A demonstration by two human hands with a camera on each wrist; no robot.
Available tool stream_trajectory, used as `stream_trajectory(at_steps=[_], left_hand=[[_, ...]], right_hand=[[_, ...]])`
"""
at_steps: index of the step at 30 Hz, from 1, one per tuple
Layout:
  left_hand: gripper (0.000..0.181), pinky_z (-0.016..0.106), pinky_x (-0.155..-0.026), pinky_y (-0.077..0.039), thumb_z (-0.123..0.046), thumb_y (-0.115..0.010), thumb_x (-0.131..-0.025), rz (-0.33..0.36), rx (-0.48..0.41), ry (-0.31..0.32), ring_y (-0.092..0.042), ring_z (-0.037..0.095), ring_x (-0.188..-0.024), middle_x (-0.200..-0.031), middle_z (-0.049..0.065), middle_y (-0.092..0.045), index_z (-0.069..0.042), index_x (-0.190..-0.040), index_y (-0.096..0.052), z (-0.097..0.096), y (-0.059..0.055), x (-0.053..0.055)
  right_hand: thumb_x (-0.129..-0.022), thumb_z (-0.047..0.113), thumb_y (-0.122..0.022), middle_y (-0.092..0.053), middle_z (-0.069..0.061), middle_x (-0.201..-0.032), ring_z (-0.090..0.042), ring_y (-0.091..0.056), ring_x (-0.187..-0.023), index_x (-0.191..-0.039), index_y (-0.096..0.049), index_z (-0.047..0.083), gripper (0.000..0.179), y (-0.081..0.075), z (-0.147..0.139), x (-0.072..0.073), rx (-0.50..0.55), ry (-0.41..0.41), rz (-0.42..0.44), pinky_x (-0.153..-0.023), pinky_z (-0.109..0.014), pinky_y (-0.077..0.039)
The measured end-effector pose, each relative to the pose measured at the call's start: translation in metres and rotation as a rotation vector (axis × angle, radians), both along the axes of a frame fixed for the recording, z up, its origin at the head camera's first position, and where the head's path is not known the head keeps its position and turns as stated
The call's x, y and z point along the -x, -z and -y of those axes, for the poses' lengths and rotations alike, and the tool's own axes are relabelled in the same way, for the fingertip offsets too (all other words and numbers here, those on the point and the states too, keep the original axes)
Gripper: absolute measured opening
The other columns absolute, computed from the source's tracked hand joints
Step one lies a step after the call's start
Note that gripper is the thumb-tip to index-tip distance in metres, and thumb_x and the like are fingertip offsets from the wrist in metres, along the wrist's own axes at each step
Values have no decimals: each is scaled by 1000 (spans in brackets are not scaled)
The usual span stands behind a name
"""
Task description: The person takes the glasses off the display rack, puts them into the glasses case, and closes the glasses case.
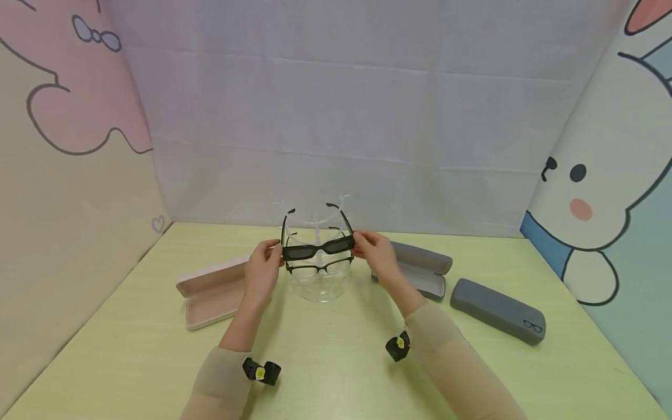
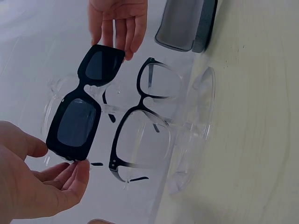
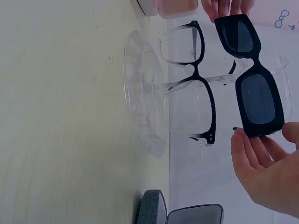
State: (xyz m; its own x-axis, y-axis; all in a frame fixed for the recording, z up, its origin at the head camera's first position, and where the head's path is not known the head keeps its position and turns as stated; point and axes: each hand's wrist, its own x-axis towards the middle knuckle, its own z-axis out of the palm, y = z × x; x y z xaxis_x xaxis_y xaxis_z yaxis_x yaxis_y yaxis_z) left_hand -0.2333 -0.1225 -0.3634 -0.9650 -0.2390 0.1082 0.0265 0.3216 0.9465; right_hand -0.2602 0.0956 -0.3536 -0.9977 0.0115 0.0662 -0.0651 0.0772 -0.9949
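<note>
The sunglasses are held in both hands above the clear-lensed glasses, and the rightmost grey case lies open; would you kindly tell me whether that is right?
Not quite: the rightmost grey case is closed, as the head view shows. The rest is right: the left hand and right hand hold the sunglasses above the clear-lensed glasses.

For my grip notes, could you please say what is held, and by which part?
Sunglasses, by the front's outer ends: left hand and right hand, one end each.
</note>
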Motion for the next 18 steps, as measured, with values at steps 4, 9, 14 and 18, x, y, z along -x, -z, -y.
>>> stream_trajectory(at_steps=[4, 9, 14, 18], left_hand=[[32, 31, -71, -43, -29, -43, -88, -2, 4, 16, -58, 26, -82, -96, 9, -59, -11, -113, -50, 1, -4, -2], [32, 32, -73, -44, -28, -44, -88, 14, -9, 47, -58, 26, -83, -96, 10, -58, -11, -114, -49, 0, -9, -6], [32, 33, -76, -45, -26, -45, -88, 31, -32, 106, -56, 27, -84, -97, 11, -56, -10, -115, -48, 1, -10, -11], [33, 31, -77, -46, -26, -47, -87, 41, -43, 168, -54, 27, -86, -97, 12, -55, -10, -116, -46, 3, -11, -14]], right_hand=[[-86, 20, -50, -57, -21, -98, -34, -56, -88, -112, -52, -2, 34, -1, -1, -3, 18, -7, -14, -74, -30, -48], [-87, 19, -49, -57, -24, -96, -35, -56, -88, -110, -53, -4, 32, 0, -4, -7, 33, -23, -40, -74, -31, -48], [-87, 16, -49, -56, -26, -96, -37, -55, -89, -107, -53, -6, 30, -1, -9, -12, 51, -41, -31, -74, -30, -48], [-87, 13, -47, -56, -27, -96, -40, -53, -91, -108, -51, -9, 30, -3, -12, -18, 71, -51, -36, -76, -34, -47]])
